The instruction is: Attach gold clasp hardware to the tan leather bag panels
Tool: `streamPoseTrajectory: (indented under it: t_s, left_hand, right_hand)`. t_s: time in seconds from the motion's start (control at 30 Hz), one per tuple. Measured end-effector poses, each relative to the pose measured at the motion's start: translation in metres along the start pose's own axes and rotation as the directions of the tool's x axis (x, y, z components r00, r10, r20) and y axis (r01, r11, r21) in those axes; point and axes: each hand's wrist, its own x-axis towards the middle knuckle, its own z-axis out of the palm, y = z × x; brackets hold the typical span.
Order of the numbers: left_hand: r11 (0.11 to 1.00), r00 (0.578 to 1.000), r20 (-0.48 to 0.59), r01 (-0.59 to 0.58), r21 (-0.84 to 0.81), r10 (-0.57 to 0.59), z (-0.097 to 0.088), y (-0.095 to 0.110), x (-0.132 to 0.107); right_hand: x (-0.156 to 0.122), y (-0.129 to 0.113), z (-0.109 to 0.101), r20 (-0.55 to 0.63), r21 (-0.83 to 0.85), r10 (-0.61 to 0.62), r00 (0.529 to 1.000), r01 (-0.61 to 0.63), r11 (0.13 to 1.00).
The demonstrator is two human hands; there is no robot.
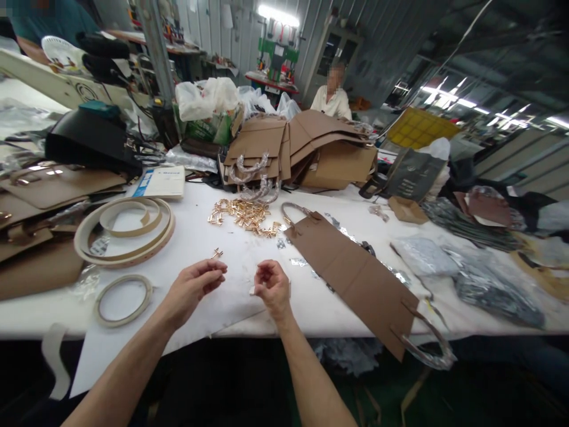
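Brown panel [353,279], 3 o'clock of hands: handles [438,358] apparently attached, both ends. Gold fasteners [244,216], 12 o'clock: loose, apparently unused. Left hand [192,289]: fingertips together. Right hand [273,287]: fingers curled. Contents: cannot tell.

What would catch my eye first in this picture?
Probably the glittering heap of gold-coloured pieces in the middle of the white table, beyond the left hand and right hand. Next come the long brown panel slanting across the right side and the big pale coil at left.
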Motion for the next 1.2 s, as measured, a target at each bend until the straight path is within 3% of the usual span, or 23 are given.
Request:
streamPoseTrajectory:
  t_s: [0.13,0.2,0.33,0.5,0.67,0.83,1.0,1.2]
  left_hand:
    - [0.989,0.959,0.263,0.070,0.129,-0.103,0.013,0.016,-0.037]
    - [0.979,0.944,0.312,0.047,0.198,-0.108,0.020,0.020,-0.053]
    - [0.972,0.959,0.265,0.033,0.232,-0.096,0.026,0.018,-0.064]
    - [0.971,0.949,0.274,0.094,0.220,-0.154,0.018,0.012,-0.063]
    - [0.964,0.890,0.378,0.202,0.175,-0.255,0.010,0.005,-0.068]
    - [0.965,0.825,0.500,0.223,0.135,-0.261,0.006,0.003,-0.074]
    - [0.967,0.793,0.554,0.216,0.134,-0.254,0.004,0.001,-0.082]
    - [0.976,0.841,0.505,0.216,0.011,-0.192,0.009,-0.005,-0.096]
  right_hand:
    - [0.000,0.005,-0.004,0.118,-0.050,-0.043,0.992,0.049,0.998]
    - [0.000,0.007,-0.005,0.187,-0.056,-0.068,0.980,0.080,0.995]
    - [-0.002,0.005,-0.005,0.273,-0.111,-0.080,0.959,0.114,0.987]
    - [-0.004,-0.003,0.000,0.376,-0.190,-0.086,0.922,0.168,0.967]
    - [-0.006,-0.019,0.004,0.465,-0.221,-0.076,0.882,0.198,0.955]
    - [-0.006,-0.037,0.009,0.550,-0.212,-0.101,0.829,0.256,0.943]
    - [-0.005,-0.049,0.009,0.592,-0.204,-0.145,0.793,0.322,0.925]
    - [-0.018,-0.063,-0.001,0.585,-0.235,-0.155,0.796,0.350,0.907]
